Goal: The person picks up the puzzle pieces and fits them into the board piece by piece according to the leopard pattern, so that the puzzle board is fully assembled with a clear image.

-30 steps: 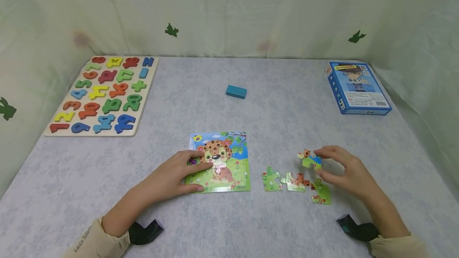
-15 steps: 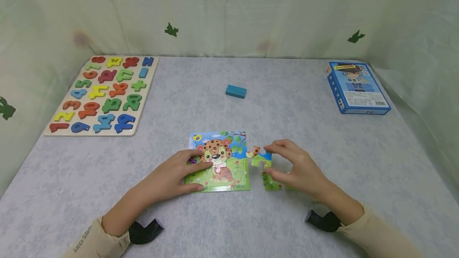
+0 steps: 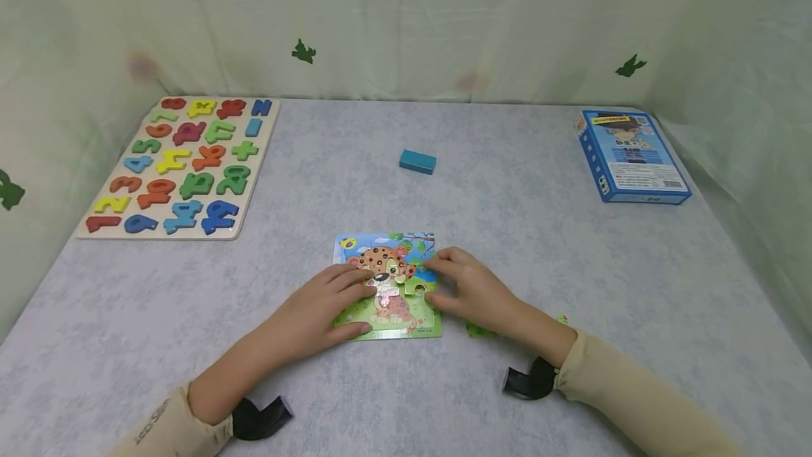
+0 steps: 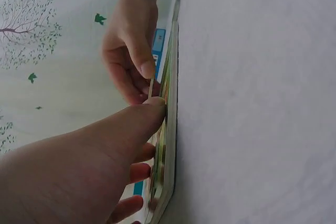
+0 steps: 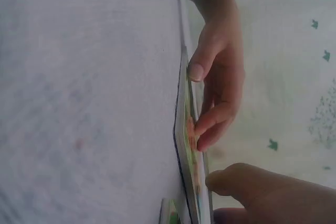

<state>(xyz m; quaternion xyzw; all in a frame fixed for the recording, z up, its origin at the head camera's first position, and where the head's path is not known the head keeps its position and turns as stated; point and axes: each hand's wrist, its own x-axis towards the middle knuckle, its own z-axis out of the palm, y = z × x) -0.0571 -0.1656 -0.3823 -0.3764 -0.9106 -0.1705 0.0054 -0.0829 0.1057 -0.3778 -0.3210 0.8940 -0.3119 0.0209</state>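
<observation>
A jigsaw board (image 3: 393,335) with a cartoon leopard picture lies on the table in the head view. My left hand (image 3: 326,305) rests across its left part, fingers extended over the picture. At the board's right side my right hand (image 3: 478,291) pinches a green-and-blue puzzle piece (image 3: 415,288) between thumb and fingers, over the picture beside the leopard's face. The left wrist view shows this piece (image 4: 151,88) edge-on, tilted up from the board. Under the right forearm a loose green puzzle piece (image 3: 478,331) peeks out; other loose pieces are mostly hidden there.
A wooden number board (image 3: 244,214) with coloured numerals lies at the back left. Toward the back middle is a small teal block (image 3: 417,161). A blue box (image 3: 641,154) lies at the back right, near the curtain (image 3: 539,34).
My right hand has carried the puzzle piece leftward from beside the loose pieces to over the board. The left hand has stayed on the board, shifting only slightly.
</observation>
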